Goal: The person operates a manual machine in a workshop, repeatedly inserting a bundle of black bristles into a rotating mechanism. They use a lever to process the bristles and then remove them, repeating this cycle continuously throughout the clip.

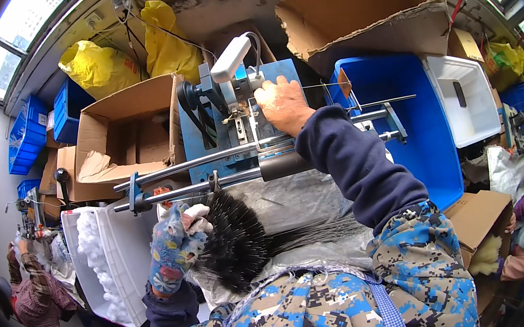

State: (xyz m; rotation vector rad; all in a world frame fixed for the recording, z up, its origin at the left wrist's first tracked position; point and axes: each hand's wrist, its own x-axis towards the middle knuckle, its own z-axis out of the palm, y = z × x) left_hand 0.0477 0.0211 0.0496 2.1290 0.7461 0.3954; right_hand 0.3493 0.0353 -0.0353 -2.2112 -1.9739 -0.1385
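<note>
Fingers (267, 92) at machine (240, 129), blue bin (424, 138) alongside

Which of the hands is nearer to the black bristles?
Left: the left hand is at the left edge of the black bristles; the right hand is farther off, up at the machine.

We're working over a crumpled grey-white sheet (297, 192), and we're not really making out what's under it. It's carrying a bundle of thin dark rods (236, 247), bushy black end leftward, thinner stalks trailing right. Just past it, a blue metal base (280, 69) is holding up the machine (226, 93).
</note>
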